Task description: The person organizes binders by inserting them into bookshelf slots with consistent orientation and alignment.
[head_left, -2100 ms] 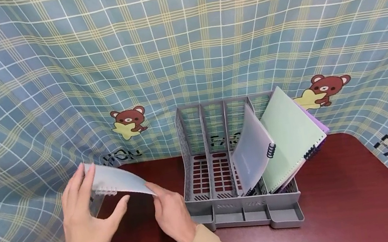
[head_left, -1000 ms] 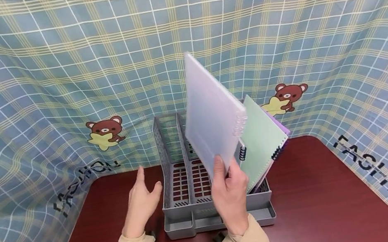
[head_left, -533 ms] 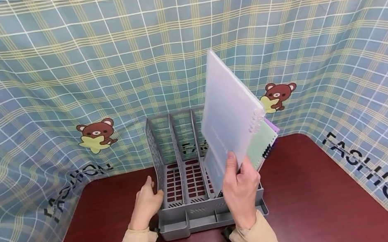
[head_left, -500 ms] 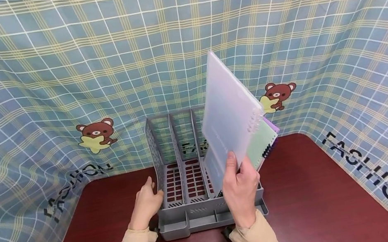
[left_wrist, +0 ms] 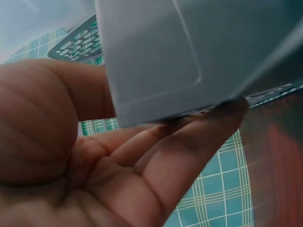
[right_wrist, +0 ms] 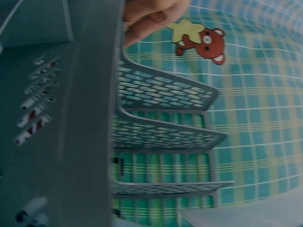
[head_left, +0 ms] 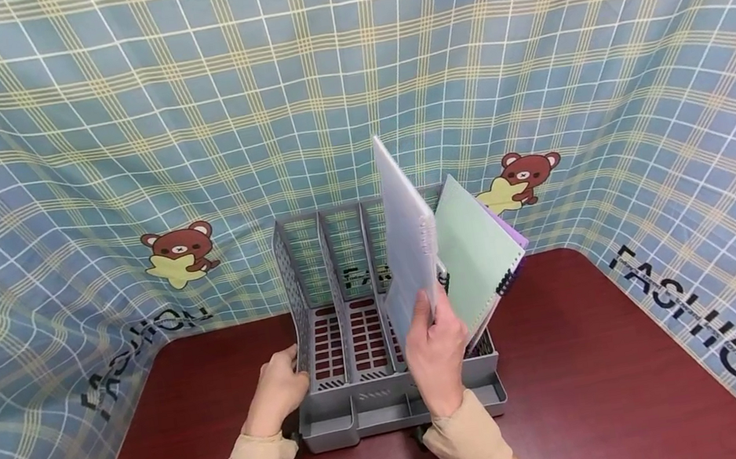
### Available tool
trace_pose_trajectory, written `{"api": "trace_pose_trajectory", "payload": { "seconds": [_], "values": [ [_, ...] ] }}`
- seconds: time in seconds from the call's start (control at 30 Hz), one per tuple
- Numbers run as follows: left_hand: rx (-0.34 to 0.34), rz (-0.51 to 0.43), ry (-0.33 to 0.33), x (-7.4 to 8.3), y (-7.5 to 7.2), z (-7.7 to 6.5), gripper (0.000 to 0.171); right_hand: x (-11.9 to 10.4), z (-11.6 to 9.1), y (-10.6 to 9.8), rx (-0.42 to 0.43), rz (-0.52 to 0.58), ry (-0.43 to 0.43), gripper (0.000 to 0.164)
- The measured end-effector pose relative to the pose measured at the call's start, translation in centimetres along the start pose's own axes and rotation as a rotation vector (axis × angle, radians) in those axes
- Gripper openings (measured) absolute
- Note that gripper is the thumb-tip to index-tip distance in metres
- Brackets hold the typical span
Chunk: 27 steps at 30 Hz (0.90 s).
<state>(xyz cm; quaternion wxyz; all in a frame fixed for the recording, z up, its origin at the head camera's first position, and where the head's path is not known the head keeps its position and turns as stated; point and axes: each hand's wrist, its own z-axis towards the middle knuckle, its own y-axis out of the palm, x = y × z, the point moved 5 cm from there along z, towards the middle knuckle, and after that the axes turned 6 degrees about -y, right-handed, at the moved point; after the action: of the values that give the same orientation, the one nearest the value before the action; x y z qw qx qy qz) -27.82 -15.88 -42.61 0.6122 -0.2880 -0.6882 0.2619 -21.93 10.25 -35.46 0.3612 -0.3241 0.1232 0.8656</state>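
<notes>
A grey file rack (head_left: 382, 395) with upright dividers stands on the table. My left hand (head_left: 275, 390) grips its left front edge; the left wrist view has the thumb and fingers on either side of the rack's corner (left_wrist: 151, 61). In my right hand (head_left: 438, 354) is a pale translucent-covered spiral notebook (head_left: 404, 232), pinched near its lower edge and held upright over the rack's third slot from the left. Its lower end is partly behind the hand. A green-covered notebook (head_left: 475, 253) leans in the rightmost slot, and a black-bound notebook is mostly hidden behind the held one.
A purple cover (head_left: 509, 227) shows behind the green notebook. Shallow trays (head_left: 329, 426) run along the rack's front. The dark red table (head_left: 594, 354) extends to both sides, and a plaid cloth (head_left: 288, 75) with printed bears hangs behind and around it.
My right hand has brought the notebook from the far left over to the rack, then turned it more edge-on and lowered it. My left hand has let go of it and moved to the rack's left edge.
</notes>
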Motion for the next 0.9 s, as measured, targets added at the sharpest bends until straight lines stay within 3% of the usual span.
{"api": "trace_pose_trajectory", "payload": {
  "seconds": [0.17, 0.43, 0.9],
  "values": [
    [0.019, 0.0, 0.011, 0.0, 0.1, 0.0, 0.06, 1.3, -0.7, 0.9, 0.001, -0.018, 0.005, 0.029],
    [0.013, -0.006, 0.013, -0.1, 0.4, 0.2, 0.06, 3.8, -1.8, 2.8, -0.054, -0.079, 0.102, 0.027],
    [0.004, -0.044, 0.01, 0.1, 0.0, 0.0, 0.06, 5.4, -3.1, 4.8, -0.145, -0.088, 0.101, 0.029]
  ]
}}
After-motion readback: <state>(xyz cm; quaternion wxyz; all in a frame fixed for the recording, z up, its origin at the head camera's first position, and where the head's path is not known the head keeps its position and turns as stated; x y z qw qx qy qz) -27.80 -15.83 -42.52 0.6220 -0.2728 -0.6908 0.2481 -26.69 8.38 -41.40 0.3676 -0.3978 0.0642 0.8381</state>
